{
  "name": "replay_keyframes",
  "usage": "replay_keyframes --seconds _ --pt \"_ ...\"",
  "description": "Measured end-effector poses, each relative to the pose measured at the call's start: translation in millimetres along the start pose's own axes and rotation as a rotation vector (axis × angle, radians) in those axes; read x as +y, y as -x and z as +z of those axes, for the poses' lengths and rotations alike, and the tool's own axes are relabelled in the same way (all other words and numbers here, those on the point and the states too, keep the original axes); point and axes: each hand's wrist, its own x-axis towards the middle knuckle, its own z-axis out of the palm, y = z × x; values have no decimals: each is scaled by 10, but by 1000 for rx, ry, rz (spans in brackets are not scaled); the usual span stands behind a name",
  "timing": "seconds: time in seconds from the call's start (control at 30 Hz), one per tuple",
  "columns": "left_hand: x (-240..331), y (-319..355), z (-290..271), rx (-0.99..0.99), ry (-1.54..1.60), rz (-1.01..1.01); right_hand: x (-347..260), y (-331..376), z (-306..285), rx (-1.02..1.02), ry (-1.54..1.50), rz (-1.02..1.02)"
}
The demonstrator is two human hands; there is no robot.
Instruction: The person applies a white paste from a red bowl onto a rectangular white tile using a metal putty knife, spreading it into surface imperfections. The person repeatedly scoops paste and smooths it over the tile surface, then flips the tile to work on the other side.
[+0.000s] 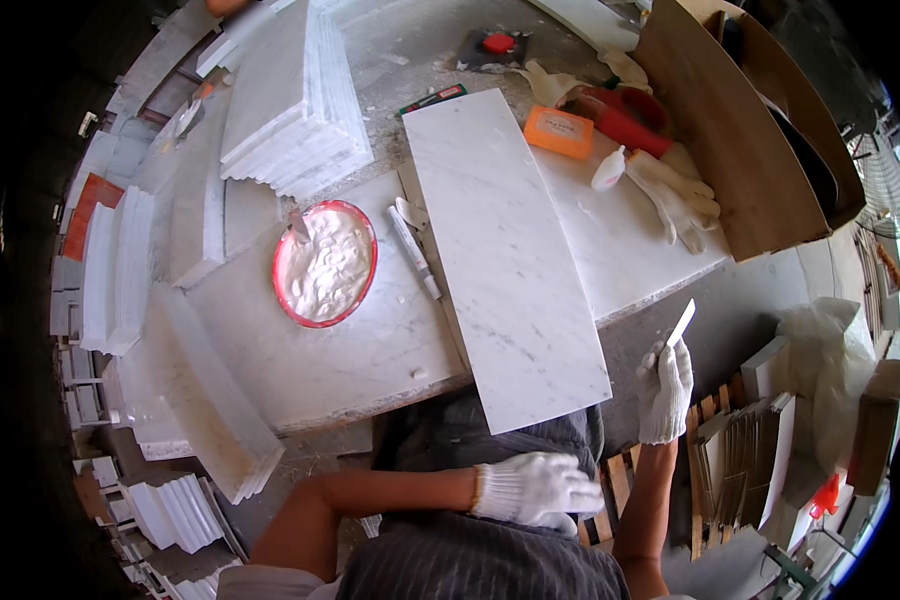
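Our right hand (667, 390) pinches a white strip (682, 323), probably light and stiff, by its lower end near the marble slab (510, 270), likely heavy, best gripped by both edges; our left hand (538, 488), loose-fingered, seems empty.

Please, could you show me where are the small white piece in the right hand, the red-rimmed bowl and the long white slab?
Small white piece (682, 322): head view, middle of its visible part.
Red-rimmed bowl (317, 323): head view, near edge of its rim.
Long white slab (505, 255): head view, its top face.
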Motion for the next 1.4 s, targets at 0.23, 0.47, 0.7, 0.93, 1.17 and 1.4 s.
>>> replay_keyframes --seconds 0.23,0.47,0.7,0.93,1.17,1.4 --pt "191 827 -619 383 365 -452 247 -17 -320 -30 -254 102" --pt "-37 1168 -326 771 865 -783 175 59 -8 -195 -257 153" --pt "-157 745 -402 871 1272 -835 -45 144 460 -498 -13 68" --pt "-188 475 -299 1173 1598 -666 17 57 474 -347 313 138" --pt "-146 554 -168 1239 1468 -828 82 240 620 -330 507 -18" --pt "112 1060 60 1044 1219 -925 167 887 638 -328 672 -91"
